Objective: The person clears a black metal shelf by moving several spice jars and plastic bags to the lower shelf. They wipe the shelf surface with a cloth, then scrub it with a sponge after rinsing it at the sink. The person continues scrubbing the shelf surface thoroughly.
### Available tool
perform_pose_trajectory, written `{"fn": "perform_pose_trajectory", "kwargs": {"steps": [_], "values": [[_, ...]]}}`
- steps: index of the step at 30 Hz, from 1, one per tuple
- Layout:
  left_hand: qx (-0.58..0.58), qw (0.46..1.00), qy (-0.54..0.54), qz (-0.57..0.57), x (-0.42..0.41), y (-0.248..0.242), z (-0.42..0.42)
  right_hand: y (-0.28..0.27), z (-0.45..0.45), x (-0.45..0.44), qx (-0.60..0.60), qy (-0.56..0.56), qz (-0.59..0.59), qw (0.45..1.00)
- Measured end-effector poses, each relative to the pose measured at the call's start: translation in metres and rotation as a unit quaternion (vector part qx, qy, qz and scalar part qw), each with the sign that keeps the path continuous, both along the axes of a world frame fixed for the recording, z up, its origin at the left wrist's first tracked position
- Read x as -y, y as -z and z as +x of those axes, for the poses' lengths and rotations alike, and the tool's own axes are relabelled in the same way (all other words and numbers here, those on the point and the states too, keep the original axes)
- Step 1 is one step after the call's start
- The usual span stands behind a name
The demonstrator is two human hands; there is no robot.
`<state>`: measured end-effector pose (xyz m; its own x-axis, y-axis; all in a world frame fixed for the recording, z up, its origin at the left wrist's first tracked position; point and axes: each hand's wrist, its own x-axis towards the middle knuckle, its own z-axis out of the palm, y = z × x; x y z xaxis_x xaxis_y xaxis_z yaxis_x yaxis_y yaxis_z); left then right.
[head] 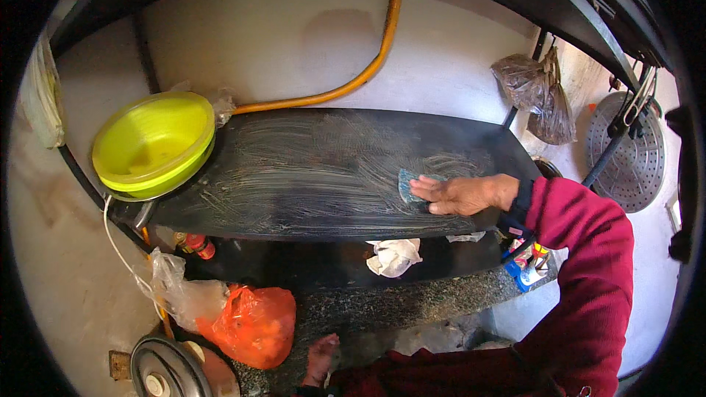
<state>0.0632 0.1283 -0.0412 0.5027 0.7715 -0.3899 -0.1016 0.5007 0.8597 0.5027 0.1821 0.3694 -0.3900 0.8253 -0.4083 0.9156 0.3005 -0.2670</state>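
My right hand [455, 196] lies palm down on a black shelf board [309, 149], toward its right end. Under the fingers is a blue-green scouring pad [407, 184], pressed flat against the surface. Pale streaks and smears cover much of the board. Low in the view, my left hand [321, 355] is near the front edge of a speckled stone counter [353, 306], to the right of an orange plastic bag [256, 325]. Its fingers look bent, but whether they hold anything is not visible.
Lime-green plastic basins [154, 140] sit at the board's left end. A yellow hose [331, 94] runs along the wall behind. On the lower shelf are red-lidded jars [199, 245] and crumpled white paper [394, 257]. A lidded pot [171, 369] stands lower left; a perforated steamer plate [626, 151] hangs right.
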Motion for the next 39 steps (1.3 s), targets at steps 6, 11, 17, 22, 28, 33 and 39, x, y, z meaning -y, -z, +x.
{"fn": "perform_pose_trajectory", "kwargs": {"steps": [6,11,17,22,28,33,39], "values": [[0.087,0.995,-0.029,-0.048,-0.005,-0.034,0.009,0.016,-0.054,-0.109,0.010,-0.117,0.057,0.992],[0.048,0.982,0.078,0.164,-0.034,-0.177,0.015,-0.028,-0.056,-0.077,-0.016,-0.086,0.100,0.991],[-0.087,0.753,0.182,0.626,-0.117,-0.368,0.036,-0.031,0.000,0.068,-0.004,0.019,0.332,0.943],[-0.214,0.652,0.344,0.641,-0.190,-0.411,0.133,0.015,0.029,0.151,0.017,0.199,0.418,0.886],[-0.373,0.555,0.452,0.590,-0.228,-0.394,0.204,0.047,0.053,0.156,0.048,0.229,0.466,0.853],[-0.372,0.597,0.410,0.581,-0.249,-0.377,0.168,0.051,0.053,0.153,0.061,0.231,0.456,0.857],[-0.532,0.679,0.263,0.432,-0.295,-0.397,0.095,0.047,0.057,0.156,0.039,0.207,0.443,0.871]]}}
